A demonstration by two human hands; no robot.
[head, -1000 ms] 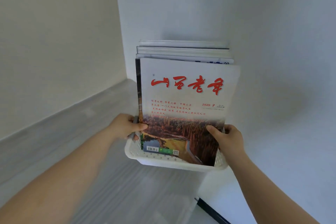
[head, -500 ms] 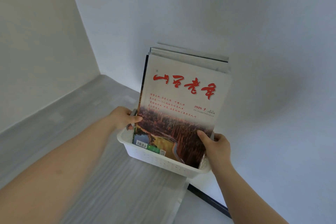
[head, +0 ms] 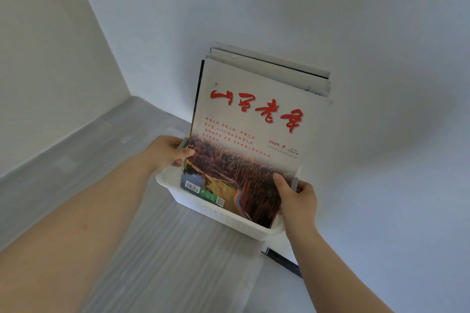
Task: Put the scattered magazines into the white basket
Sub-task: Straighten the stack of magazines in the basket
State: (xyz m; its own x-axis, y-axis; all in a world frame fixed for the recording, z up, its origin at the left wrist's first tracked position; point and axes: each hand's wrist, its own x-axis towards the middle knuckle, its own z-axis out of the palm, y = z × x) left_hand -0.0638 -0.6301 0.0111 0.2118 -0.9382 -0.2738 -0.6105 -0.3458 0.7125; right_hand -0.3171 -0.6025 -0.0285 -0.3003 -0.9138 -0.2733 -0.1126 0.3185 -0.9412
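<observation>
A: So the white basket (head: 216,213) has been shifted rightward since a second ago, still tilted, near the far corner of the grey surface (head: 142,249).

B: Yep. Magazines (head: 249,140) are stood upright inside it. Its left end is gripped by the left hand (head: 167,152), its right end by the right hand (head: 297,201), thumbs pressed on the front cover.

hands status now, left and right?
Left hand: closed on the white basket rim, thumb on the front magazine.
Right hand: closed likewise.
</observation>
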